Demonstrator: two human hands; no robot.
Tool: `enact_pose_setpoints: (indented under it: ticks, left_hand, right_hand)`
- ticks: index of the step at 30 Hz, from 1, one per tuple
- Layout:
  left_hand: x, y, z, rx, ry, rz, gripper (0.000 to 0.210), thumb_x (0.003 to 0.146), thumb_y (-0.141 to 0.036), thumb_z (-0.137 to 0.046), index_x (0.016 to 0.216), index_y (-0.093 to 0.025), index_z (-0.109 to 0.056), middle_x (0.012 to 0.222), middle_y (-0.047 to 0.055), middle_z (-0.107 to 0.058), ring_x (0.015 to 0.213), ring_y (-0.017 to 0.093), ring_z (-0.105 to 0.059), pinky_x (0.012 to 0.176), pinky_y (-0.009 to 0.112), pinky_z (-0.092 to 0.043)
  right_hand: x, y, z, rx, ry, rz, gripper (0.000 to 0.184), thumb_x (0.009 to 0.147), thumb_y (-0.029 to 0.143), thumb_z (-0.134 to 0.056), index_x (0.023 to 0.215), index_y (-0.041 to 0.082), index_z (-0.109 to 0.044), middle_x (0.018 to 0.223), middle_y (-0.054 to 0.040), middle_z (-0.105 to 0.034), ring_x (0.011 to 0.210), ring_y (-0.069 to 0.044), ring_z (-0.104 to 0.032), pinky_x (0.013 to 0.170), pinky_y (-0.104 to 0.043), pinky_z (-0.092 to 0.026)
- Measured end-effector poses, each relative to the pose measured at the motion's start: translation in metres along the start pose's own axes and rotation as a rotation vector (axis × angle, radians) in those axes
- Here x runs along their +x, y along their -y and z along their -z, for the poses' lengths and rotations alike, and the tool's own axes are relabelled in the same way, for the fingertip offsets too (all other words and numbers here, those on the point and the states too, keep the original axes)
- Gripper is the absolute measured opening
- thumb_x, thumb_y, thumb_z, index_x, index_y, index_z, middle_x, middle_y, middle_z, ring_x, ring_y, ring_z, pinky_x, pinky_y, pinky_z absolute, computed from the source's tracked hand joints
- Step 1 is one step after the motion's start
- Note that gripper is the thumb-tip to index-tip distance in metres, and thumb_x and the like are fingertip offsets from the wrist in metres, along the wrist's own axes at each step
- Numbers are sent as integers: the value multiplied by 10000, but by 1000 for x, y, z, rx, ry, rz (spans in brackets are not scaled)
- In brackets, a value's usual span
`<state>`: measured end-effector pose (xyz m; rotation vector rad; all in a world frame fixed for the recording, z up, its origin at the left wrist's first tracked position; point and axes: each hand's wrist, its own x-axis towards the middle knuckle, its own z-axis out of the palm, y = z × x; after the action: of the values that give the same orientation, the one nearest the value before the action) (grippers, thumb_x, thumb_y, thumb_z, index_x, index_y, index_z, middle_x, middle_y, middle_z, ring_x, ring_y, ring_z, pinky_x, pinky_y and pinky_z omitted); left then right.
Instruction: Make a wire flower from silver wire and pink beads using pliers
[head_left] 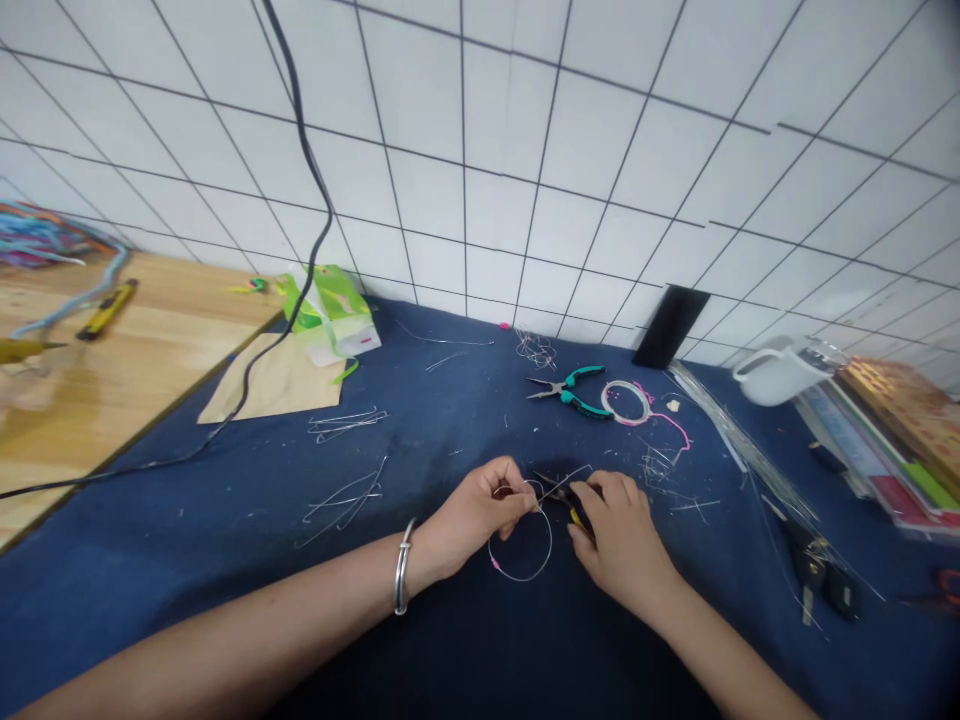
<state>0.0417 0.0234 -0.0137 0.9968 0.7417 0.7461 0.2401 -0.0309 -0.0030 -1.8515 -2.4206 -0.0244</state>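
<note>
Well left of the left fingers, loose bent silver wires (352,499) lie on the dark-blue, cloth-covered surface (442,420). The left hand (476,512) pinches a thin, round silver-wire loop (523,579), thumb and fingers closed together; the loop extends just below them, a small pink bead (496,564) on its left side. Beside that pinch, the right hand (624,535) curls its fingers around black-and-yellow-handled pliers (577,515) (whether the jaws bite wire, I cannot tell). A slack pinch could let the loop twist or spring free; squeezing too hard might kink it. Right of the right fingers, thin silver wire scraps (696,506) could snag an outward-swinging hand.
</note>
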Motion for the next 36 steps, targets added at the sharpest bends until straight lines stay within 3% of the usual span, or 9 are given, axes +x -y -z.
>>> enact_pose_setpoints:
  ticks: [5,10,13,23,36]
  left_hand:
    - [-1,-1,-1,-3,33,-1,152,761,-210,-564,728,-165,-423,708,-33,-545,434,22,-377,451,186,-309]
    - [-3,-3,-1,-50,46,2,166,766,-216,-565,734,-167,-410,716,-34,-543,436,22,-375,459,190,-311]
    - [-2,-4,0,-85,64,7,172,760,-213,-575,739,-168,-410,726,-34,-540,440,21,-376,459,190,-311]
    - [0,-7,2,-222,36,26,173,756,-214,-596,741,-163,-431,680,-31,-539,437,23,-390,439,185,-285]
    - [-2,-5,1,-248,67,32,180,734,-173,-608,708,-157,-431,678,-30,-551,406,6,-333,431,183,-293]
  right_hand:
    - [2,-8,-2,-98,-27,51,397,767,304,-501,1139,165,-495,1055,-149,-488,970,-294,-436,776,-464,-382]
    - [2,-10,-12,-147,-6,48,199,758,211,-481,930,135,-546,874,-120,-512,861,-258,-455,726,-407,-394]
    - [0,-15,-14,-90,-51,60,118,788,219,-478,856,136,-528,866,-112,-512,837,-233,-470,718,-386,-406]
    - [-7,-12,1,109,-55,152,410,804,426,-504,1093,137,-475,966,-121,-511,881,-237,-478,750,-402,-436]
    - [-9,-10,2,98,-128,149,417,797,460,-488,1044,125,-496,986,-132,-480,896,-248,-456,782,-427,-413]
